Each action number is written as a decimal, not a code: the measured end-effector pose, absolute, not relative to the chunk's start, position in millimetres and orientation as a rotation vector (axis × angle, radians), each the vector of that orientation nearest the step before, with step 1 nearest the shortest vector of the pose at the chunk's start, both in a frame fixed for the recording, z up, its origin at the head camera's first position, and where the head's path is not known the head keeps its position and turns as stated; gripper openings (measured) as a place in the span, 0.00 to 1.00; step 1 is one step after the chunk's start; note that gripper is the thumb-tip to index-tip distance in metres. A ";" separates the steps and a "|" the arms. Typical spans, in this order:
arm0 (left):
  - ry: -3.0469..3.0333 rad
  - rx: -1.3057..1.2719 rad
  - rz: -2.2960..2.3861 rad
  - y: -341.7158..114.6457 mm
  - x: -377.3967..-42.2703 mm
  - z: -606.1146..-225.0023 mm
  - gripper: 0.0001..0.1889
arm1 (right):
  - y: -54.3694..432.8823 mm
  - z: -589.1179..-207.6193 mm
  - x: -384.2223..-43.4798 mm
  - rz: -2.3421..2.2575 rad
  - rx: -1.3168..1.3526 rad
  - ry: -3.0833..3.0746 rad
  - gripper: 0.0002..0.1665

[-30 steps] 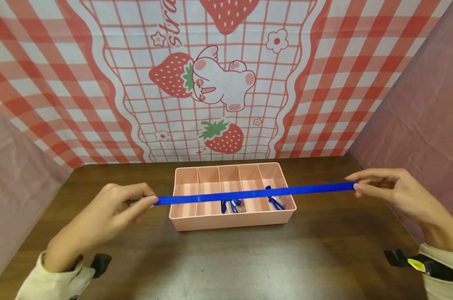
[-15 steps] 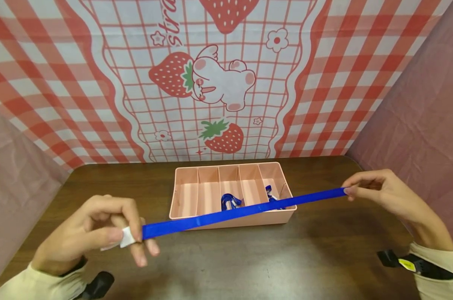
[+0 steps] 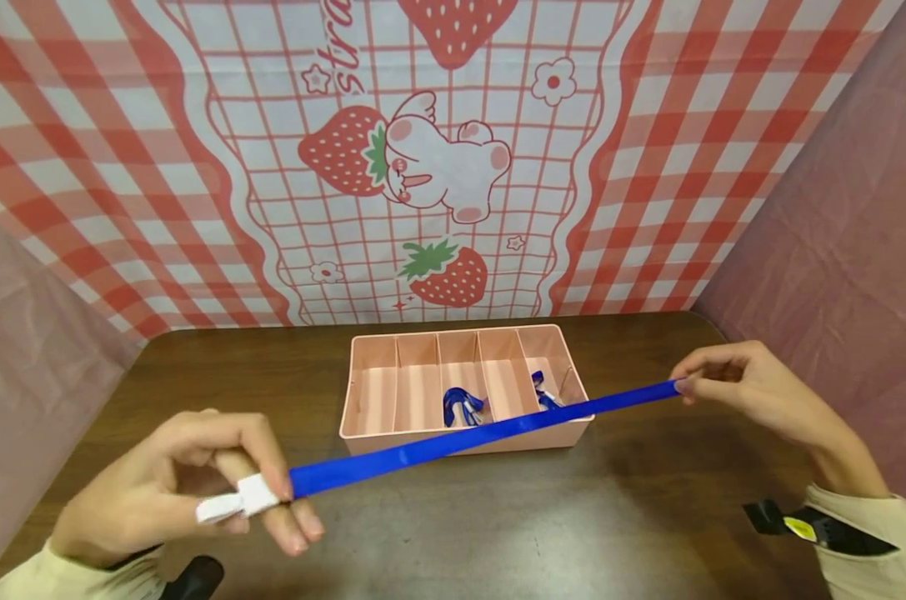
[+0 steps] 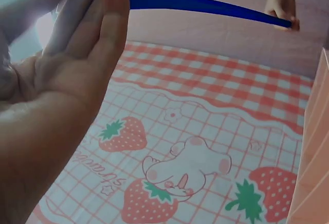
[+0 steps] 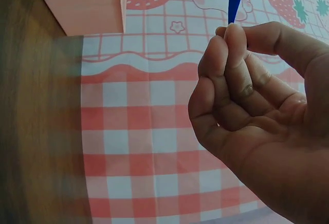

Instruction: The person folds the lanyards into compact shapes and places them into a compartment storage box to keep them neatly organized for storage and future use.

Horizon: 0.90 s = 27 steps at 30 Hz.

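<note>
A flat blue lanyard (image 3: 453,444) stretches in the air between the two hands, low on the left and higher on the right. At its left end is a white fitting with a small loop (image 3: 256,495), which my left hand (image 3: 186,475) holds between its fingers. My right hand (image 3: 763,400) pinches the far end between thumb and fingertips, clearly seen in the right wrist view, where the blue band (image 5: 236,0) rises from the pinch. Behind the lanyard stands a pink divided box (image 3: 565,433). A coiled blue lanyard (image 3: 462,404) lies in its middle compartment, another blue bundle (image 3: 538,382) in the rightmost.
The box rests on a dark wooden table (image 3: 453,533), near a red and white strawberry-print cloth (image 3: 453,167) hanging at the back. Pink cloth walls (image 3: 828,192) close in the sides. The left wrist view shows the box's edge (image 4: 311,147) at right.
My left hand has come down and nearer, turning so the white fitting shows. My right hand has shifted slightly left. The lanyard now slants and crosses the box's front right corner.
</note>
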<state>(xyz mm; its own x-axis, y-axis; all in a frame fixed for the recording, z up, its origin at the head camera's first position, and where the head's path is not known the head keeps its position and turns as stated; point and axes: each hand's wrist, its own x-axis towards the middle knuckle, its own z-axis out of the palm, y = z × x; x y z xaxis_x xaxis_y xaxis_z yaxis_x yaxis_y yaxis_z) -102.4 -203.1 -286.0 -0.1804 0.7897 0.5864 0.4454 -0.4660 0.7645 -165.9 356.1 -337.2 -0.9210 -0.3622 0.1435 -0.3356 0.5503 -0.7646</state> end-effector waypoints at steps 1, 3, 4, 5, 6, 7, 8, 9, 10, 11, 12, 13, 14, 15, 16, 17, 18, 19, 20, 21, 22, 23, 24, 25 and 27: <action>1.462 1.783 1.686 -201.1 -101.9 -283.9 0.14 | 356.0 -338.1 -166.3 -1.343 -0.613 2.737 0.06; 1.523 1.780 1.706 -197.4 -101.9 -282.5 0.12 | 355.2 -339.2 -166.3 -1.346 -0.615 2.730 0.06; 1.553 1.780 1.725 -196.6 -101.9 -283.1 0.11 | 354.5 -339.4 -166.1 -1.347 -0.618 2.725 0.06; 1.574 1.787 1.751 -195.9 -101.9 -284.6 0.10 | 353.5 -339.4 -165.7 -1.349 -0.623 2.718 0.06; 1.594 1.809 1.779 -195.5 -102.0 -287.0 0.09 | 352.4 -339.2 -165.3 -1.346 -0.629 2.713 0.06; 1.610 1.825 1.807 -195.7 -102.0 -290.0 0.07 | 350.8 -338.9 -165.0 -1.340 -0.637 2.707 0.06; 1.614 1.857 1.835 -196.0 -102.8 -293.6 0.06 | 349.1 -338.6 -164.6 -1.337 -0.645 2.701 0.06; 1.595 1.880 1.865 -196.5 -103.4 -297.6 0.05 | 347.2 -338.2 -164.3 -1.333 -0.655 2.694 0.06; 1.563 1.911 1.884 -196.7 -103.9 -301.8 0.05 | 345.3 -337.8 -164.1 -1.325 -0.667 2.691 0.06; 1.529 1.944 1.894 -196.6 -104.5 -305.3 0.05 | 343.5 -337.6 -164.0 -1.314 -0.678 2.691 0.06; 1.494 1.975 1.894 -196.5 -105.3 -308.5 0.05 | 341.8 -337.6 -164.0 -1.303 -0.686 2.692 0.07; 1.456 2.003 1.896 -196.6 -105.9 -310.8 0.06 | 339.9 -337.5 -164.1 -1.290 -0.693 2.696 0.07; 1.420 2.033 1.895 -196.3 -106.7 -312.2 0.06 | 338.3 -337.5 -164.2 -1.276 -0.696 2.703 0.07; 1.404 2.040 1.897 -196.2 -106.5 -312.4 0.07 | 337.1 -337.6 -164.3 -1.262 -0.696 2.710 0.07; 1.415 2.034 1.899 -196.0 -105.8 -311.2 0.07 | 336.3 -337.9 -164.5 -1.248 -0.693 2.717 0.07; 1.437 2.015 1.909 -195.8 -104.8 -309.2 0.08 | 335.8 -338.4 -164.7 -1.238 -0.691 2.717 0.07; 1.460 1.979 1.927 -195.4 -103.6 -306.8 0.08 | 335.7 -339.1 -165.0 -1.226 -0.692 2.712 0.07; 1.497 1.936 1.949 -195.2 -101.8 -303.8 0.09 | 335.7 -339.9 -165.4 -1.219 -0.700 2.696 0.07; 1.544 1.886 1.971 -194.8 -99.9 -300.8 0.09 | 335.9 -340.8 -165.8 -1.214 -0.720 2.666 0.08; 1.595 1.827 1.997 -194.1 -97.4 -297.9 0.10 | 336.2 -341.9 -166.0 -1.206 -0.741 2.634 0.08; 1.629 1.777 2.024 -192.7 -95.2 -295.5 0.10 | 335.7 -342.8 -165.8 -1.190 -0.762 2.609 0.08; 1.657 1.740 2.055 -190.8 -93.2 -293.9 0.11 | 334.3 -343.1 -165.0 -1.158 -0.787 2.603 0.07; 1.681 1.712 2.083 -188.0 -91.5 -292.4 0.11 | 332.1 -343.0 -163.2 -1.111 -0.812 2.616 0.07; 1.706 1.704 2.107 -184.4 -89.9 -291.3 0.12 | 328.7 -342.5 -160.5 -1.060 -0.842 2.649 0.07; 1.793 1.701 2.142 -175.8 -86.4 -289.9 0.12 | 316.8 -339.3 -152.3 -0.934 -0.901 2.794 0.08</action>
<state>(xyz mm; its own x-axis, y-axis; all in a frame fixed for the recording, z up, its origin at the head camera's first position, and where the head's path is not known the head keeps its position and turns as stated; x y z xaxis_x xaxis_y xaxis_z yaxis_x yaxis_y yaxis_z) -86.4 -175.8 -289.9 -0.4527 0.4840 0.7488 0.6520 -0.3932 0.6483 -152.3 316.8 -339.3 -0.8274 -0.5481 0.1221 -0.5114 0.6457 -0.5671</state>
